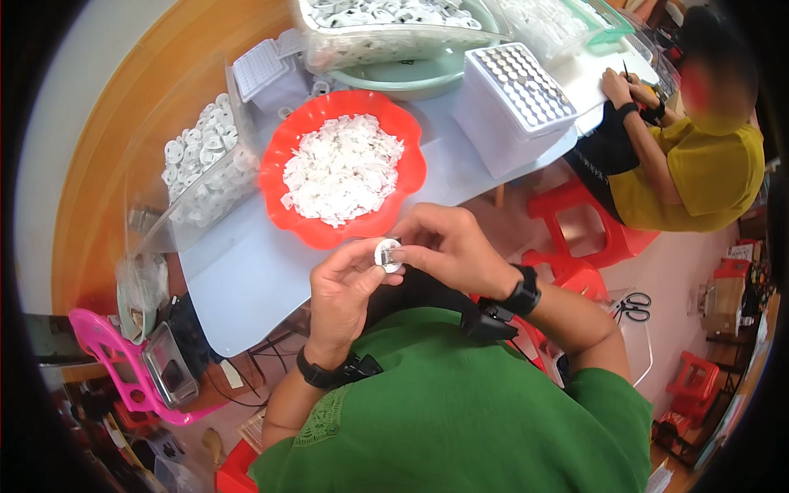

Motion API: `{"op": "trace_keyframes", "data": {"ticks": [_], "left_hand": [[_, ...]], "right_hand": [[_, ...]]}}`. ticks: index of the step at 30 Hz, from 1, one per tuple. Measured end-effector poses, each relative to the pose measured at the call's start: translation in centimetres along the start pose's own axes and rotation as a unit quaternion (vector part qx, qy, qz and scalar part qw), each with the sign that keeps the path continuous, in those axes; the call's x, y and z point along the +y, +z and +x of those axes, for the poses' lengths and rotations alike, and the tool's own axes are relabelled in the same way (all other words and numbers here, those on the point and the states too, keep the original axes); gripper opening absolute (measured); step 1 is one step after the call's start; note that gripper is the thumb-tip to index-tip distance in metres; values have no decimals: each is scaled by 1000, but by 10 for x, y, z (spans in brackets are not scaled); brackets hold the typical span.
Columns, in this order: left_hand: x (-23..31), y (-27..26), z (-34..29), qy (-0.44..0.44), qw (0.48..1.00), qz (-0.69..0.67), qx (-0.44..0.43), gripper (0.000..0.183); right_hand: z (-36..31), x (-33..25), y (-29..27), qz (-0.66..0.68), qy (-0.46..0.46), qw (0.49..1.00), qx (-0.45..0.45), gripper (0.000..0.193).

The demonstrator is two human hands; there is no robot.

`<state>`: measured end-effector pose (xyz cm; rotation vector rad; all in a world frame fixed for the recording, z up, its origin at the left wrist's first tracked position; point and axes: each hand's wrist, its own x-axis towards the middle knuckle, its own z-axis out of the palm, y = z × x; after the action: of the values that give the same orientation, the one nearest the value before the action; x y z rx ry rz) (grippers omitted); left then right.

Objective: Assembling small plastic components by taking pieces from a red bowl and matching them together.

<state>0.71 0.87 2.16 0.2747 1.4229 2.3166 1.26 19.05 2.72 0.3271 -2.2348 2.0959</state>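
Green sleeves nearest; my left hand and right hand both pinch one small white round part, fingers closed — I'd keep it steady, pressing squarely

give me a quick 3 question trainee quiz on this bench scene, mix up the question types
1. True or false: both hands hold one small white round part together.
2. The red scalloped bowl holds: A) scissors B) flat white pieces C) black screws.
3. Fill in: the clear bin of white round parts sits to the bowl's ____.

Key:
1. True; left hand and right hand pinch it over the table edge.
2. B.
3. Left.
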Motion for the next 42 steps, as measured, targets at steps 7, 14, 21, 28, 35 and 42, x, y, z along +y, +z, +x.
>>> {"op": "trace_keyframes", "data": {"ticks": [7, 14, 21, 28, 35, 42], "left_hand": [[3, 3, -2, 40, 999, 9, -8, 27], [3, -5, -3, 74, 995, 42, -58, 30], [0, -8, -5, 74, 995, 40, -62, 26], [4, -10, -6, 66, 991, 106, -48, 25], [4, -5, -8, 53, 995, 73, -47, 24], [5, -8, -10, 34, 999, 16, -23, 24]], "right_hand": [[-10, -12, 12, -317, -307, 896, 42, 23], [-6, -15, 16, -362, -347, 865, 29, 24], [-6, -16, 20, -352, -331, 875, 3, 25], [-6, -16, 20, -340, -298, 892, 1, 20], [-5, -19, 16, -324, -295, 898, -28, 19], [3, -20, 15, -310, -283, 906, -55, 18]]}}
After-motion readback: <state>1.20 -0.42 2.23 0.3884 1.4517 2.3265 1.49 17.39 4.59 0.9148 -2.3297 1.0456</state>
